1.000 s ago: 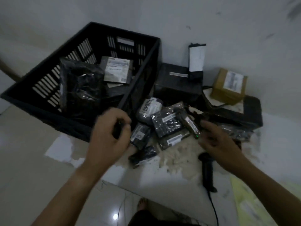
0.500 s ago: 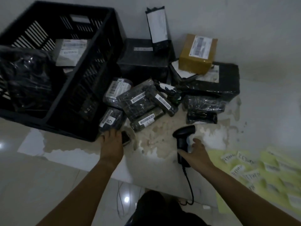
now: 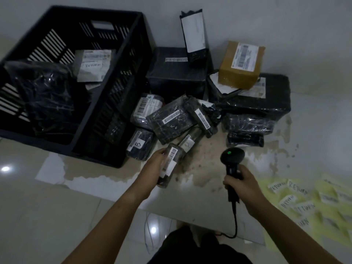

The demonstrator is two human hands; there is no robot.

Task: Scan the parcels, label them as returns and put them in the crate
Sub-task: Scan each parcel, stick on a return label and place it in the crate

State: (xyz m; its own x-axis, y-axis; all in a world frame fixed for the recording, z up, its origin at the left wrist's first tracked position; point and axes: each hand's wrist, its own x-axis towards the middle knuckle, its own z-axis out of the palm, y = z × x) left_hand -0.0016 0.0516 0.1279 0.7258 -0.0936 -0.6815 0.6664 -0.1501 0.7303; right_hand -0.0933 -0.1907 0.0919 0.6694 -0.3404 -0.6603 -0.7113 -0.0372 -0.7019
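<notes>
The left hand [image 3: 156, 162] is gripping a small parcel [image 3: 170, 164] beside the crate [image 3: 122, 103] while the right hand [image 3: 240, 182] is clutching the scanner [image 3: 232, 161], green light glowing

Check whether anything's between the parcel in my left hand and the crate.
Only something low: the parcel marked B lies on the floor between the held parcel and the crate, close by its side wall. Lifted over that wall, the path looks open.
</notes>
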